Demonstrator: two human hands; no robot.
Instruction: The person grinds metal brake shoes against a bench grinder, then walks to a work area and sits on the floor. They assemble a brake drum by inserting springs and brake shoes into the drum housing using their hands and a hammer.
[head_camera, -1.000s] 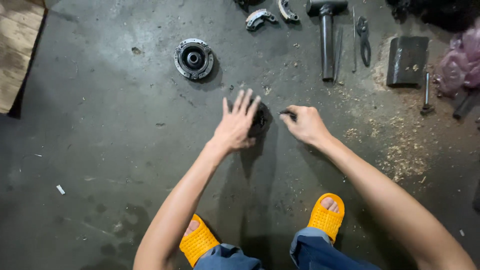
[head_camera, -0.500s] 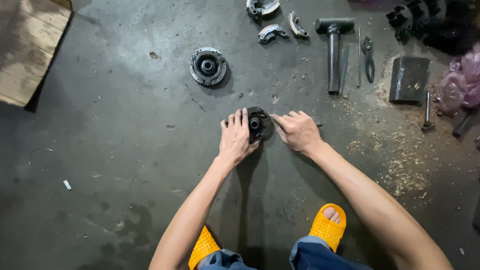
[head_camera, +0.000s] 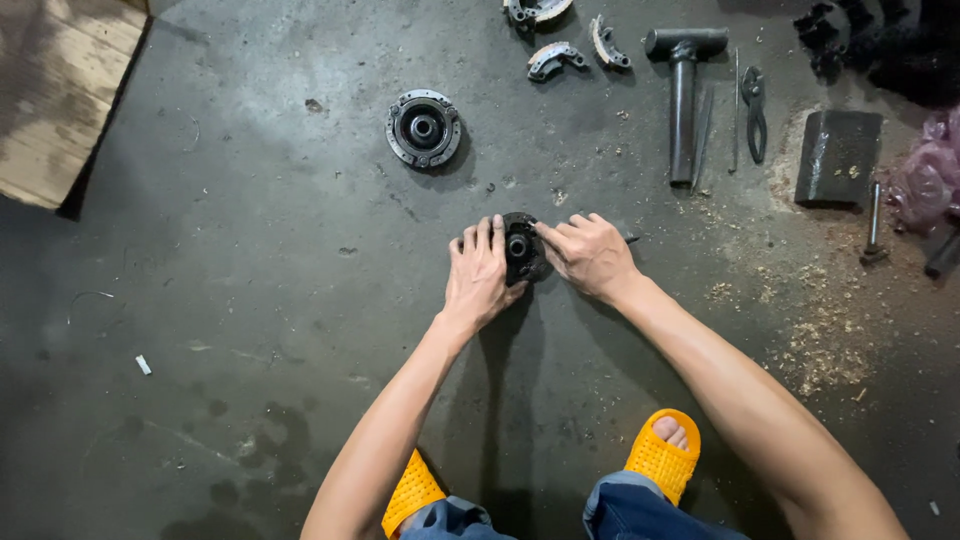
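Observation:
A small dark round metal part with a centre hole lies on the grey concrete floor. My left hand rests flat against its left side, fingers pointing away from me. On its right edge sits my right hand, fingers curled, with a thin dark tool tip sticking out past the knuckles. A larger round hub with a toothed rim lies further away, up and to the left.
Curved brake shoes, a black hammer, pliers, a dark metal block and a pink bag lie at the far right. A wooden board sits at top left. Sawdust is scattered right. My orange sandals show below.
My left hand went from spread above the small part to flat against it. My right hand closed in on its right edge. The view shifted so the objects sit lower.

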